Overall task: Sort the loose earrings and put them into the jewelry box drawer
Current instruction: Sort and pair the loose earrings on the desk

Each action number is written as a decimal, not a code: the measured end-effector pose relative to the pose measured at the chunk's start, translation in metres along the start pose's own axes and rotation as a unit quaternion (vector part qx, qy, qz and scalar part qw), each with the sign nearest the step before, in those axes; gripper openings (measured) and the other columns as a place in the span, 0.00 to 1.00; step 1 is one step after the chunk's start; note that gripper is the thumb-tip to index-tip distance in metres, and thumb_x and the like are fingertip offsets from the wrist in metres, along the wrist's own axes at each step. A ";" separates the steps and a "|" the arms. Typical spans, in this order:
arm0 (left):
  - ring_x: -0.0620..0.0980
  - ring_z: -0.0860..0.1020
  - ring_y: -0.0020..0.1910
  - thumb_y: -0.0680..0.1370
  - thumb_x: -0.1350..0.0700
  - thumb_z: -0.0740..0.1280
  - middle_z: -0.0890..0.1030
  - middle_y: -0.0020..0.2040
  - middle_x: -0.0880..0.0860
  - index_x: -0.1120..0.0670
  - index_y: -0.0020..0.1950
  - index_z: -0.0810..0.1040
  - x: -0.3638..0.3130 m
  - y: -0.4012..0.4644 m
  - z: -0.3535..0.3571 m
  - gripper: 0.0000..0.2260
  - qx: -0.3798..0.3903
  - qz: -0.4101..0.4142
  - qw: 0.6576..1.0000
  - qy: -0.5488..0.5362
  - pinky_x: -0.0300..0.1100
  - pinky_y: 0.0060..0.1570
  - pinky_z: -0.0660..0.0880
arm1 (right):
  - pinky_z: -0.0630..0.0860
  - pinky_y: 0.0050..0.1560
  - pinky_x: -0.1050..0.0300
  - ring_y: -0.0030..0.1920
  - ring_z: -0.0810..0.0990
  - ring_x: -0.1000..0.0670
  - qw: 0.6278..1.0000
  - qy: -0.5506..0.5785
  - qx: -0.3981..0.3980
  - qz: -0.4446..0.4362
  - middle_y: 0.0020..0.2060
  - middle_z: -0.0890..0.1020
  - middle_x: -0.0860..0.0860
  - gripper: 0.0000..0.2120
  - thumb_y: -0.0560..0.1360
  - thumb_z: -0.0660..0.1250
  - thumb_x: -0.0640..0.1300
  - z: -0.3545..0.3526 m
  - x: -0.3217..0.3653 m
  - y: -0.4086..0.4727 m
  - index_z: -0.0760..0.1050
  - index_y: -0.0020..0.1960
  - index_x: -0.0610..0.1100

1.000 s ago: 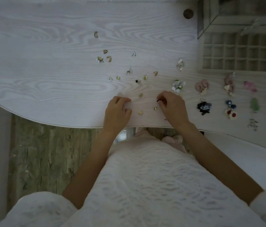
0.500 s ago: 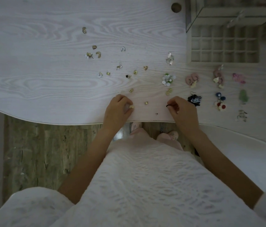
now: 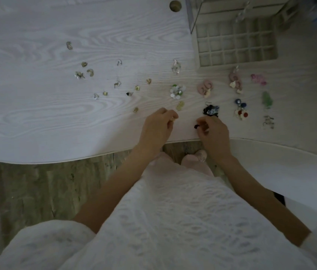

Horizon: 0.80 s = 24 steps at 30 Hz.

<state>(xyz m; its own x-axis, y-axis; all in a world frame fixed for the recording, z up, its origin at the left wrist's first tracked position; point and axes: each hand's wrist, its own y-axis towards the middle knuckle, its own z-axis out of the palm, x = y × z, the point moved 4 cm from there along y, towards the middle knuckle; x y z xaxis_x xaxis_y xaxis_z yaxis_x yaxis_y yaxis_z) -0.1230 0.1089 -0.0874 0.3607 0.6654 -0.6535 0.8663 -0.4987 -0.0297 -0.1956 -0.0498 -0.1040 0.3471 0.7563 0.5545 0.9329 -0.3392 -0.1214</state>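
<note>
Several small loose earrings [image 3: 117, 84] lie scattered over the middle of the white table [image 3: 36, 117]. Larger earrings sit in pairs at the right: white-green [image 3: 176, 91], pink [image 3: 204, 88], black [image 3: 210, 110], blue and red [image 3: 240, 111]. The jewelry box drawer [image 3: 235, 43], pulled out with a grid of bare compartments, stands at the back right. My left hand [image 3: 157, 126] pinches a small pale earring near the table's front edge. My right hand [image 3: 213, 133] pinches a small black earring [image 3: 196, 126] just below the black pair.
The jewelry box body [image 3: 231, 6] rises behind the drawer. A round cable hole [image 3: 175, 5] is at the table's back. More pairs, pink [image 3: 258, 79], green [image 3: 266, 99] and clear [image 3: 268, 121], lie at the far right. The table's curved front edge runs just under my wrists.
My left hand picked a small gold earring off the table near the front edge. My right hand moved right toward the black pair, still pinching the black earring.
</note>
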 end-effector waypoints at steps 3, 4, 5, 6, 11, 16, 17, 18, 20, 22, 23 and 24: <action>0.59 0.79 0.40 0.72 0.70 0.65 0.80 0.43 0.59 0.59 0.47 0.83 -0.001 0.009 0.018 0.10 0.013 -0.003 1.000 0.013 0.46 0.40 0.76 | 0.71 0.42 0.58 0.40 0.78 0.45 1.000 0.000 0.000 0.003 0.44 0.79 0.42 0.09 0.70 0.68 0.33 0.001 0.000 -0.002 0.77 0.50 0.38; 0.59 0.78 0.40 0.71 0.70 0.65 0.80 0.43 0.59 0.60 0.48 0.83 -0.001 0.011 0.022 0.11 0.011 -0.004 1.000 0.015 0.46 0.41 0.76 | 0.69 0.42 0.60 0.40 0.78 0.45 1.000 -0.001 0.000 0.003 0.44 0.79 0.42 0.09 0.70 0.69 0.34 0.002 0.000 -0.002 0.77 0.50 0.38; 0.59 0.78 0.40 0.71 0.71 0.65 0.80 0.43 0.60 0.60 0.48 0.83 -0.001 0.011 0.024 0.11 0.008 -0.002 1.000 0.014 0.45 0.41 0.75 | 0.68 0.42 0.62 0.40 0.77 0.46 1.000 0.002 0.000 0.006 0.44 0.79 0.42 0.09 0.70 0.69 0.34 0.003 0.000 -0.003 0.77 0.50 0.37; 0.59 0.78 0.40 0.71 0.71 0.66 0.80 0.43 0.60 0.60 0.49 0.83 -0.001 0.011 0.026 0.12 0.004 -0.002 1.000 0.010 0.43 0.41 0.74 | 0.68 0.43 0.61 0.41 0.77 0.46 1.000 0.008 0.002 0.010 0.44 0.79 0.42 0.10 0.70 0.69 0.35 0.005 0.001 -0.003 0.77 0.51 0.37; 0.55 0.80 0.42 0.73 0.68 0.65 0.81 0.47 0.58 0.59 0.56 0.80 -0.007 0.003 0.031 0.14 -0.015 -0.012 1.000 -0.016 0.39 0.41 0.72 | 0.77 0.49 0.51 0.45 0.79 0.45 0.999 0.040 0.013 0.017 0.48 0.79 0.41 0.12 0.71 0.69 0.35 0.012 0.008 0.006 0.77 0.54 0.38; 0.54 0.80 0.41 0.71 0.68 0.67 0.81 0.46 0.58 0.60 0.54 0.80 -0.010 -0.004 0.034 0.13 -0.041 -0.048 0.997 -0.053 0.41 0.43 0.75 | 0.77 0.50 0.48 0.46 0.79 0.45 0.999 0.041 0.007 0.030 0.49 0.79 0.42 0.14 0.70 0.69 0.35 0.014 0.009 0.008 0.77 0.56 0.39; 0.55 0.80 0.40 0.71 0.68 0.67 0.81 0.45 0.58 0.61 0.53 0.80 -0.010 -0.004 0.035 0.12 -0.044 -0.053 0.996 -0.056 0.43 0.42 0.76 | 0.77 0.49 0.48 0.46 0.79 0.45 0.999 0.042 0.002 0.032 0.49 0.79 0.42 0.14 0.70 0.69 0.35 0.013 0.009 0.008 0.77 0.55 0.38; 0.55 0.80 0.40 0.71 0.68 0.68 0.81 0.45 0.58 0.61 0.52 0.80 -0.010 -0.004 0.035 0.12 -0.045 -0.057 0.996 -0.058 0.45 0.41 0.77 | 0.77 0.49 0.48 0.46 0.79 0.45 0.998 0.045 0.001 0.034 0.50 0.78 0.42 0.14 0.70 0.69 0.34 0.013 0.009 0.008 0.77 0.55 0.38; 0.55 0.80 0.41 0.70 0.68 0.68 0.81 0.44 0.58 0.61 0.51 0.80 -0.011 -0.004 0.037 0.11 -0.043 -0.064 0.995 -0.063 0.48 0.41 0.78 | 0.78 0.50 0.49 0.45 0.79 0.46 0.998 0.054 0.008 0.034 0.50 0.78 0.42 0.13 0.70 0.69 0.34 0.014 0.012 0.009 0.77 0.55 0.38; 0.55 0.80 0.42 0.70 0.68 0.68 0.81 0.44 0.58 0.60 0.50 0.80 -0.011 -0.002 0.039 0.10 -0.038 -0.070 0.994 -0.070 0.51 0.42 0.78 | 0.78 0.50 0.51 0.46 0.79 0.46 0.998 0.056 0.017 0.024 0.50 0.78 0.42 0.13 0.70 0.68 0.34 0.017 0.017 0.009 0.77 0.55 0.38; 0.55 0.80 0.42 0.70 0.67 0.68 0.80 0.44 0.58 0.60 0.50 0.80 -0.011 -0.001 0.039 0.10 -0.035 -0.074 0.994 -0.071 0.51 0.42 0.78 | 0.77 0.49 0.51 0.46 0.79 0.46 0.998 0.054 0.018 0.016 0.50 0.78 0.42 0.13 0.70 0.68 0.34 0.017 0.019 0.010 0.77 0.55 0.38; 0.55 0.80 0.42 0.70 0.67 0.68 0.80 0.44 0.58 0.60 0.50 0.80 -0.012 0.000 0.039 0.09 -0.031 -0.076 0.994 -0.071 0.51 0.42 0.78 | 0.77 0.49 0.51 0.46 0.78 0.46 0.998 0.052 0.017 0.011 0.49 0.78 0.42 0.13 0.70 0.68 0.34 0.018 0.020 0.010 0.77 0.55 0.38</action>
<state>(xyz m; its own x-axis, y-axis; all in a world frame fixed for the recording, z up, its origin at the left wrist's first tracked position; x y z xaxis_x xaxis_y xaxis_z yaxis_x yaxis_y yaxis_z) -0.1410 0.0800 -0.1091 0.1755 0.6427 -0.7457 0.9281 -0.3607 -0.0925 -0.1774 -0.0279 -0.1086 0.3575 0.6866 0.6330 0.9285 -0.3340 -0.1621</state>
